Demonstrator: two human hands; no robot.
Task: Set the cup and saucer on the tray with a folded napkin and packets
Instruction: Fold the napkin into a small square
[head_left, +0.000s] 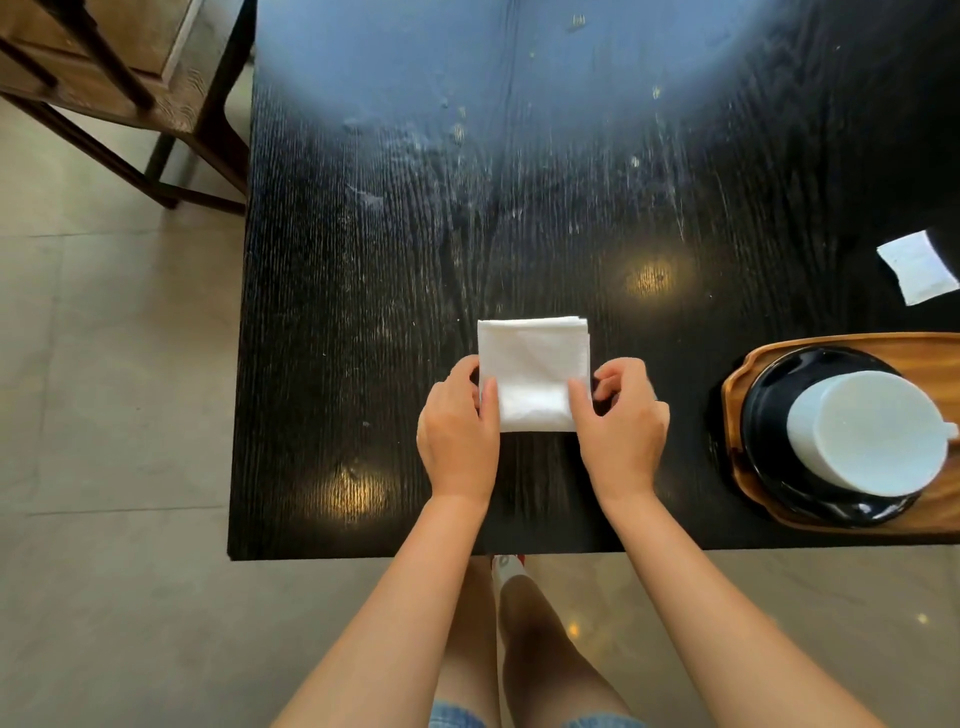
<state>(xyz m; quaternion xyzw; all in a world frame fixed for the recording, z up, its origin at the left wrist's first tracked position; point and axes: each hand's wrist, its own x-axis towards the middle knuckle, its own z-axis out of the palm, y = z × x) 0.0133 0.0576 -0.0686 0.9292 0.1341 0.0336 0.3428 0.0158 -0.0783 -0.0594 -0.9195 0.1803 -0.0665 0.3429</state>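
Note:
A white napkin (532, 364), folded into a small rectangle, lies flat on the black table (415, 234) near its front edge. My left hand (457, 436) pinches the napkin's lower left edge, and my right hand (621, 426) pinches its lower right edge. At the right, a wooden tray (732, 395) carries a black saucer (763, 415) with a white cup (867, 431) standing on it, partly cut off by the frame. A white packet (917, 265) lies on the table behind the tray.
A wooden chair (119, 88) stands on the tiled floor beyond the table's left edge. The table's front edge runs just below my wrists, with my legs visible under it.

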